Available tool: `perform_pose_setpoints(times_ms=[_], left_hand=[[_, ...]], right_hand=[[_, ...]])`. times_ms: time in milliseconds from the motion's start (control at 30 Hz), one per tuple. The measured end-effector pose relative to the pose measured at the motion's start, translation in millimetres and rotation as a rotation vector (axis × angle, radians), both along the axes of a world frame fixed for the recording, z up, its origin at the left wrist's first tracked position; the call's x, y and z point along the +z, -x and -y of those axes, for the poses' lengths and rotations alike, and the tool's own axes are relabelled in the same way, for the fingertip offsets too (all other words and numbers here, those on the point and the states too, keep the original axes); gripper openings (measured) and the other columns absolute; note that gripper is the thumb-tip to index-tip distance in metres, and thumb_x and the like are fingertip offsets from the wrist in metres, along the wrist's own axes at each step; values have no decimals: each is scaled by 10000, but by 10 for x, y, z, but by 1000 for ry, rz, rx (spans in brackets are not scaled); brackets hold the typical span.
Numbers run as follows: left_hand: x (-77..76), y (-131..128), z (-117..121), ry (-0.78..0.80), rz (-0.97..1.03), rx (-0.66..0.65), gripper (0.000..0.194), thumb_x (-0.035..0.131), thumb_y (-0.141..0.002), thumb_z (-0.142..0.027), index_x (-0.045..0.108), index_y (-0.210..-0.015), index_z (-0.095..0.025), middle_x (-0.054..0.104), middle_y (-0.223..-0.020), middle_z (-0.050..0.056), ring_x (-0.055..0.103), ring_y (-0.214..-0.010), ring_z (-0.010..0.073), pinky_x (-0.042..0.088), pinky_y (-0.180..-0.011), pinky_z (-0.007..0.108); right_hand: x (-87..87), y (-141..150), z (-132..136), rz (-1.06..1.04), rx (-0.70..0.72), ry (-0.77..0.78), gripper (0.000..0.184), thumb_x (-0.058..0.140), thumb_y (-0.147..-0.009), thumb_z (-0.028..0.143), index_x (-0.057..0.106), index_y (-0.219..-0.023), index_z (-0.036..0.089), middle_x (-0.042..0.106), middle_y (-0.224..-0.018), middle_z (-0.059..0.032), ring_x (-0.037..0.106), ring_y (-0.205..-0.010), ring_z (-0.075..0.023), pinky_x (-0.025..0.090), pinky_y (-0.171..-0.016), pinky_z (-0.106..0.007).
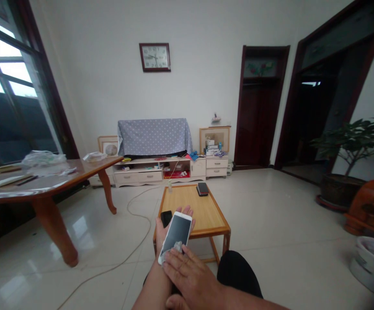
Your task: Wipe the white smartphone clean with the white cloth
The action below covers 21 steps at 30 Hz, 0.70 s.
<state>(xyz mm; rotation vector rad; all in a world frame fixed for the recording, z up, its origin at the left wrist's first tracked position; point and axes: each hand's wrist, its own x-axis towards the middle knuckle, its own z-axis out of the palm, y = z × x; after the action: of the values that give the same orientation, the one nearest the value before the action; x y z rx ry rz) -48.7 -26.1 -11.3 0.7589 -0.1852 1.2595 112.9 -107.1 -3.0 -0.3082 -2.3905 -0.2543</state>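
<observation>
A white-edged smartphone (175,235) with a dark screen lies in my left hand (161,229), palm up, fingers stretched under it. My right hand (191,275) rests on the phone's near end, fingers together, pressing a small crumpled white wipe (176,247) onto the screen. Both hands hover above the near left corner of a small wooden table (206,213). A black phone (165,216) lies on that corner, partly hidden by my left hand. Another dark phone (202,188) lies at the table's far edge.
A small bottle (170,187) stands at the far left of the small table. A large brown table (44,183) with papers and plastic stands left. A white cable (135,241) trails across the tiled floor. TV cabinet (156,170) at the wall, potted plant (351,172) right.
</observation>
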Motion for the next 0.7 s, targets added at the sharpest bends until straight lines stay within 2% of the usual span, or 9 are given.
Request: perform_pose_setpoints(times_ms=[67, 167, 267, 367, 433, 500, 567, 633, 700], left_hand=[[0, -40, -23, -10, -22, -23, 924, 93, -886, -813, 379, -1546, -233, 193, -1685, 109, 36, -1570, 300, 23, -1265, 549], [13, -65, -60, -27, -38, -35, 961, 89, -873, -829, 323, -1572, -213, 193, -1682, 128, 39, -1570, 296, 1, -1273, 502], [46, -28, -57, -47, -54, -41, 982, 90, -858, -844, 345, -1563, -210, 209, -1679, 124, 28, -1570, 299, -14, -1272, 493], [88, 8, -18, -59, -98, -37, 954, 69, -860, -832, 376, -1550, -249, 239, -1678, 81, 19, -1573, 275, 8, -1270, 496], [106, -1, 5, -58, -121, -34, 930, 60, -866, -819, 385, -1545, -272, 265, -1673, 66, 48, -1574, 260, 33, -1269, 480], [112, -40, 14, -56, -132, -38, 930, 65, -860, -825, 390, -1542, -283, 288, -1665, 66, 86, -1572, 261, 50, -1268, 466], [105, -91, 12, -47, -137, -39, 933, 71, -860, -826, 380, -1547, -275, 302, -1659, 79, 97, -1570, 262, 56, -1265, 446], [89, -131, 4, -33, -138, -29, 928, 69, -873, -805, 351, -1561, -250, 301, -1657, 95, 76, -1571, 247, 59, -1261, 404], [74, -141, -10, -30, -136, -20, 925, 68, -872, -798, 331, -1569, -248, 296, -1660, 85, 47, -1571, 221, 69, -1254, 358]], right_hand=[[223, -56, -113, 62, -81, 112, 648, 458, -1027, 538, 412, -1536, 138, 434, -1573, -121, 328, -1496, -256, 229, -1258, -488], [475, -111, -275, -16, -230, 190, 603, 452, -1041, 487, 423, -1536, 144, 428, -1570, -151, 351, -1484, -286, 257, -1239, -534], [425, -97, -260, -31, -240, 186, 613, 469, -1033, 493, 432, -1529, 135, 440, -1561, -159, 364, -1477, -294, 262, -1237, -532], [209, -34, -96, 41, -59, 102, 713, 484, -996, 606, 442, -1519, 123, 481, -1536, -146, 393, -1462, -281, 253, -1250, -475], [154, -6, -26, 42, 36, 59, 751, 458, -979, 672, 466, -1500, 133, 537, -1496, -125, 431, -1440, -255, 242, -1256, -436], [238, -10, -58, 54, 12, 97, 696, 445, -1007, 626, 444, -1516, 152, 508, -1525, -105, 406, -1455, -239, 211, -1265, -441], [411, -38, -174, 42, -99, 168, 626, 442, -1037, 538, 419, -1534, 159, 446, -1569, -111, 362, -1480, -250, 206, -1263, -472], [560, -62, -296, -24, -210, 201, 606, 440, -1042, 510, 442, -1519, 137, 461, -1554, -140, 363, -1478, -275, 219, -1254, -508], [590, -57, -340, -72, -268, 208, 614, 449, -1037, 509, 456, -1509, 118, 465, -1547, -162, 363, -1476, -292, 247, -1243, -520]])
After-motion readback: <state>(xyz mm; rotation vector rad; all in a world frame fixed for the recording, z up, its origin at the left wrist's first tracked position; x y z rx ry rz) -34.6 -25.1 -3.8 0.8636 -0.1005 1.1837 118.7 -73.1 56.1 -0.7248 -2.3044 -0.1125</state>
